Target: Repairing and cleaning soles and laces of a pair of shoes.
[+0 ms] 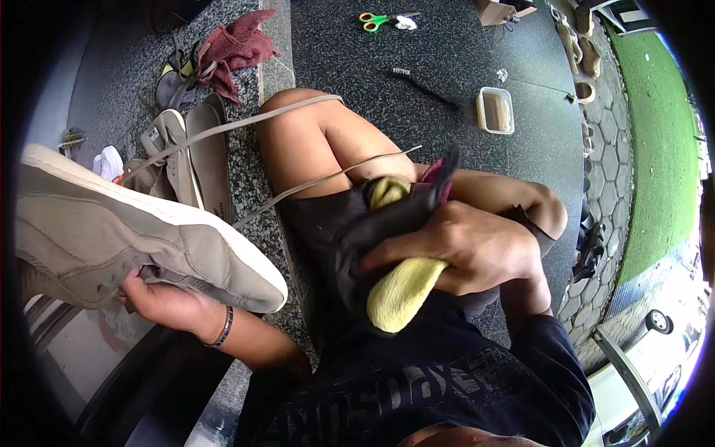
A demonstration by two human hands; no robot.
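Note:
My left hand [160, 302] grips a grey-brown sneaker [89, 246] at its opening, with the white sole turned up and away from me. Two long, loose shoelaces [223, 134] stretch from near the shoe across my legs. Over my lap, my right hand [477, 249] is closed on a pale yellow cloth [406, 294], one rounded end of which sticks out below the fingers. Dark, crumpled fabric [357, 238] lies under that hand, with magenta and yellow parts showing at its upper end. Some of it is blurred, so I cannot tell whether the pieces are joined.
Ahead on the dark speckled floor are a black brush [424, 88], a clear plastic tub [495, 110] and green-handled scissors [374, 21]. More shoes [175, 153] and a maroon cloth [237, 52] sit at left. A row of shoes [588, 58] lines the right edge, beside paving.

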